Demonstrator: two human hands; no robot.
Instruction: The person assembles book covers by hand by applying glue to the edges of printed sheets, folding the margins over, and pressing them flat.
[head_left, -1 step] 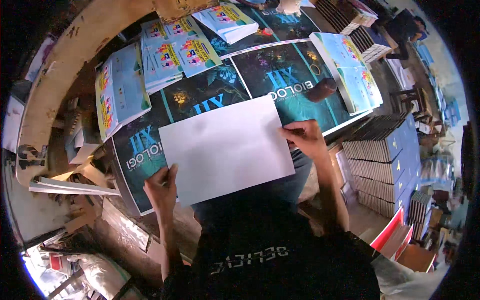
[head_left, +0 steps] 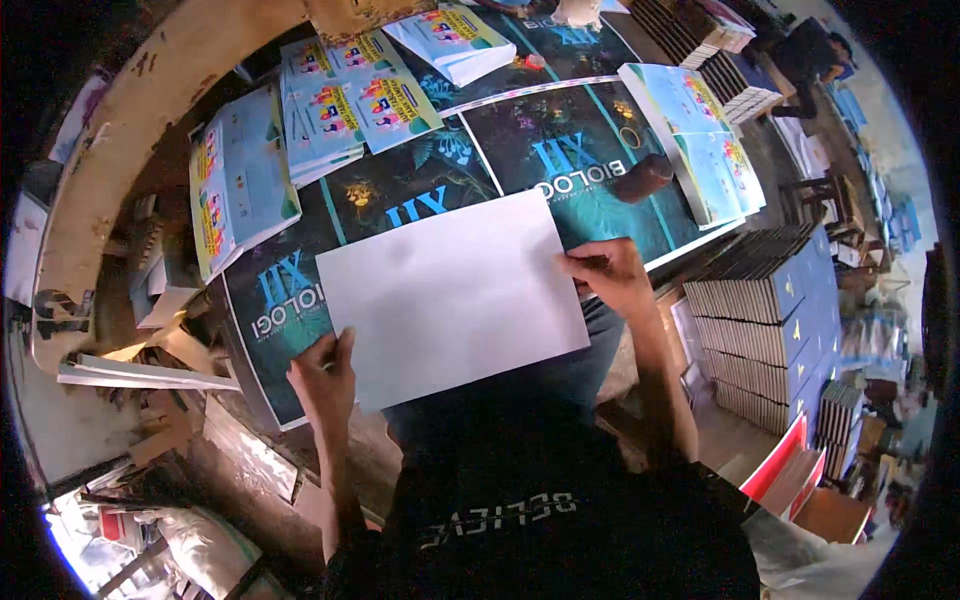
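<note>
- two bare hands are at work: the left hand (head_left: 325,375) pinches the left edge of a white sheet (head_left: 450,300), its thumb along the paper; the right hand (head_left: 615,275) grips the opposite edge between thumb and curled fingers.
- i count one sheet between them, its upward face blank; whether a second lies tight beneath, i cannot tell.
- the sheet is slightly tilted, its far part over the table's near side, its near edge above the person's lap.
- the step in hand, as i judge it, is holding the paper spread and steady; the next move seems to call for both grips shifting together, so it neither creases nor sags.
- under and past it, dark printed covers (head_left: 400,180) spread over the table; their edges overlap, so i trust no exact count.
- one dark rounded object (head_left: 645,180) sits beyond the right hand.
- farther out, pale blue booklets (head_left: 245,185) lie in about four groups: three toward the left and far side, one at right.
- on the right stand blue bound books (head_left: 770,320) in tall stacks, too many to count, with one red box (head_left: 775,465) nearer.
</note>
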